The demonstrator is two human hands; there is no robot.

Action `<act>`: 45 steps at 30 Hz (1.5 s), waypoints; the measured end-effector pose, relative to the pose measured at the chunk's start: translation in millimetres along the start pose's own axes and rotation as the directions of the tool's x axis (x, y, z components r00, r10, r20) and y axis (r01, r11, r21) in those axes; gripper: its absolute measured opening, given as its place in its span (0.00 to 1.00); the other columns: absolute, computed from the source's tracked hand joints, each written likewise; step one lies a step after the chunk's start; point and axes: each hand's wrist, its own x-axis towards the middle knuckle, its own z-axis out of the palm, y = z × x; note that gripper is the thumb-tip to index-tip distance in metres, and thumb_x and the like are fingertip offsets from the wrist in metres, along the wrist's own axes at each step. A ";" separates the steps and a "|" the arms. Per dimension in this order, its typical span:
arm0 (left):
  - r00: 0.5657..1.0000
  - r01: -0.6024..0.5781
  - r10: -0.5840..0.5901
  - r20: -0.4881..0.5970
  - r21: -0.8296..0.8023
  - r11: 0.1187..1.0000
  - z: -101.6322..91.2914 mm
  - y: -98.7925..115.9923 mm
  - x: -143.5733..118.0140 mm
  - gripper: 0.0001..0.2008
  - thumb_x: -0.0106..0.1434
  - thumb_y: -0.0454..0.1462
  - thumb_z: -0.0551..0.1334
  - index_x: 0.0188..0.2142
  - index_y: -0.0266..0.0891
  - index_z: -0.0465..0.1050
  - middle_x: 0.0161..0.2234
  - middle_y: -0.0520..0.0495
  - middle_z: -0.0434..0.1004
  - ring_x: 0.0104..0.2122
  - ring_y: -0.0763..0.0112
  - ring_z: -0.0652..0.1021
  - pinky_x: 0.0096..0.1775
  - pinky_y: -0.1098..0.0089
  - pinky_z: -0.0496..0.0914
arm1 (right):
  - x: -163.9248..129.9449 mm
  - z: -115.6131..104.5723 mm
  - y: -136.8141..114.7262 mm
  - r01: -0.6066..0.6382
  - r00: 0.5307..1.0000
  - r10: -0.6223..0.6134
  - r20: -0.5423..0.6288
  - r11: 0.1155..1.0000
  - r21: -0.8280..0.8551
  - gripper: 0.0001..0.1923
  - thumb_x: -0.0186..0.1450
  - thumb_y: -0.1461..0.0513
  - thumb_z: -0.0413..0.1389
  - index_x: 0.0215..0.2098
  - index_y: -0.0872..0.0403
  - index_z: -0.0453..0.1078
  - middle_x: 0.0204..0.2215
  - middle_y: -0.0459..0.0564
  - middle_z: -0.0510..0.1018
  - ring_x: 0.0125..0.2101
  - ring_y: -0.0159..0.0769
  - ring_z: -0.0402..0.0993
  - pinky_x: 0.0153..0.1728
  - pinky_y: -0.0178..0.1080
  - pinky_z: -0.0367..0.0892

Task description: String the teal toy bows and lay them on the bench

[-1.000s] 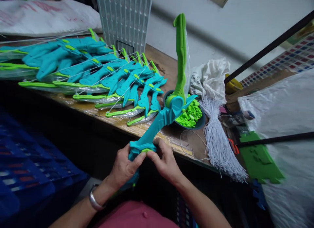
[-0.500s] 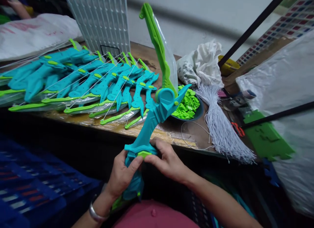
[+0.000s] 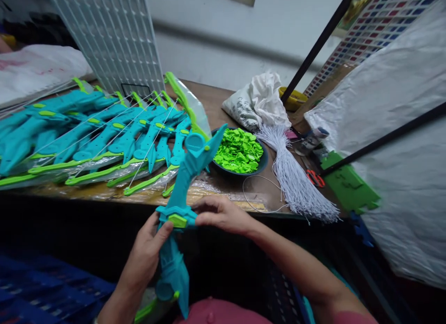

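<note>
A teal and green toy bow (image 3: 184,178) stands nearly upright before me, in front of the table edge. My left hand (image 3: 148,243) is wrapped round its grip from the left, thumb by the green centre piece (image 3: 177,221). From the right, my right hand (image 3: 221,215) pinches the side of the bow's middle with thumb and fingers. One green limb with a clear sheet rises from the bow's top; the lower limb is partly hidden below. Several similar strung toy bows (image 3: 118,129) lie overlapping on the table at the left.
On the table (image 3: 212,89) are a bowl (image 3: 266,159) of small green pieces (image 3: 239,150), a bundle of white strings (image 3: 296,175), orange-handled scissors (image 3: 315,178) and a white sack (image 3: 259,99). A green foam mat piece (image 3: 350,182) sits at the right. Blue crates (image 3: 45,287) stand lower left.
The toy bow has come down and tilted so its front faces up more, showing its lower half. My right thumb has left the green centre piece for the bow's side. The camera view has shifted.
</note>
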 end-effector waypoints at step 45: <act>0.961 -0.024 0.154 0.231 -0.483 0.875 29.9 30.7 17.7 0.18 0.52 0.33 0.72 0.44 0.39 0.79 0.42 0.47 0.82 0.49 0.60 0.79 0.56 0.65 0.70 | 12.2 40.6 -52.3 0.584 0.695 -0.710 -0.112 0.649 -0.487 0.08 0.73 0.68 0.52 0.48 0.54 0.70 0.49 0.59 0.78 0.51 0.40 0.77 0.50 0.43 0.76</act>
